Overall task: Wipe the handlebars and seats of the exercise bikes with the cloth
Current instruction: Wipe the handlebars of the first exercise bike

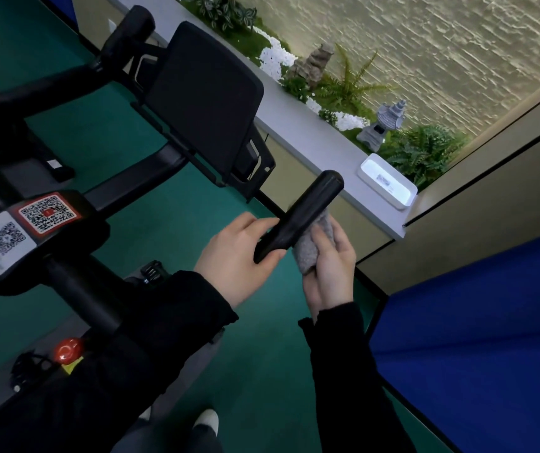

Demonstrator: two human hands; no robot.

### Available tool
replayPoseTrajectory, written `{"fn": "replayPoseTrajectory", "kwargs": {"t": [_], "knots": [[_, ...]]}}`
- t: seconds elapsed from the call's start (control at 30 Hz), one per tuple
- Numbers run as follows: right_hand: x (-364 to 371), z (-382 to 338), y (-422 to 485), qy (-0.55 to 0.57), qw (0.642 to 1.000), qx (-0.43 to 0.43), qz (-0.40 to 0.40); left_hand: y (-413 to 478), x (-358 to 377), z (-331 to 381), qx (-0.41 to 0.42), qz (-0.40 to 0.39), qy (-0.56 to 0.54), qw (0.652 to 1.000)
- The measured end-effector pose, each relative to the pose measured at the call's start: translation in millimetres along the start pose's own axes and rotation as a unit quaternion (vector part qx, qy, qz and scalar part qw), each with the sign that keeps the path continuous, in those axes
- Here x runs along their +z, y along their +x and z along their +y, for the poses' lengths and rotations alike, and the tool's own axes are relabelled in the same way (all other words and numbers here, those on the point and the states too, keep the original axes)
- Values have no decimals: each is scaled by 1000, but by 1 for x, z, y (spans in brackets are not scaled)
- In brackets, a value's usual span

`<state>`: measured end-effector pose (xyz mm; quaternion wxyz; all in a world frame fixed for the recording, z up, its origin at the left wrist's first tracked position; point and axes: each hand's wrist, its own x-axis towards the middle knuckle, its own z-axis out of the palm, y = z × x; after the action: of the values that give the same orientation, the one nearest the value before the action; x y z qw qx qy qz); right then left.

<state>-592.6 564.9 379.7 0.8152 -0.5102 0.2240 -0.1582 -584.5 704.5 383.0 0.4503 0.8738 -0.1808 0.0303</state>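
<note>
A black exercise bike fills the left of the view. Its right handlebar grip [301, 212] points up and right at the centre. My left hand [236, 256] grips the lower part of that grip, thumb under it. My right hand [330, 269] holds a grey cloth [311, 246] bunched against the grip's right side. The other handlebar grip [130, 32] is at the upper left. The black screen panel [203, 96] stands between the two grips. The seat is out of view.
The bike's stem carries QR code stickers [46, 212] and a red knob [66, 349]. A grey ledge [298, 125] runs along the wall with a white box [388, 184], plants and stone ornaments. A blue panel [477, 348] stands at the right. The floor is green.
</note>
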Motion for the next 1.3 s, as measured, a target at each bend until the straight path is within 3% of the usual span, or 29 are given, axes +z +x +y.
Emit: {"fn": "replayPoseTrajectory", "kwargs": {"t": [0.17,0.4,0.57,0.67,0.73,0.8,0.87,0.93,1.0,1.07,1.17,1.3], "knots": [[10,-15,21,-35,999,-11,-14,0,-1,0,9,-1,10,1000],[-8,-16,12,-53,993,28,-104,0,0,0,14,13,9,1000],[2,-44,37,-3,998,41,-56,0,0,-1,15,12,11,1000],[5,-46,36,23,999,-34,-23,0,1,-1,14,12,10,1000],[8,-43,26,-34,991,-132,-8,0,1,0,12,13,7,1000],[8,-44,19,-156,953,-261,-8,0,0,1,13,14,5,1000],[8,-54,20,-294,880,-367,-62,0,0,1,13,15,5,1000],[13,-68,27,-406,803,-414,-142,0,0,1,11,12,7,1000],[20,-82,37,-463,770,-394,-193,1,0,1,10,9,7,1000],[25,-90,46,-472,793,-332,-197,0,-1,1,9,7,5,1000],[20,-87,52,-412,862,-243,-167,-1,0,1,4,5,1,1000],[6,-68,43,-297,924,-213,-117,-1,1,0,4,3,1,1000]]}}
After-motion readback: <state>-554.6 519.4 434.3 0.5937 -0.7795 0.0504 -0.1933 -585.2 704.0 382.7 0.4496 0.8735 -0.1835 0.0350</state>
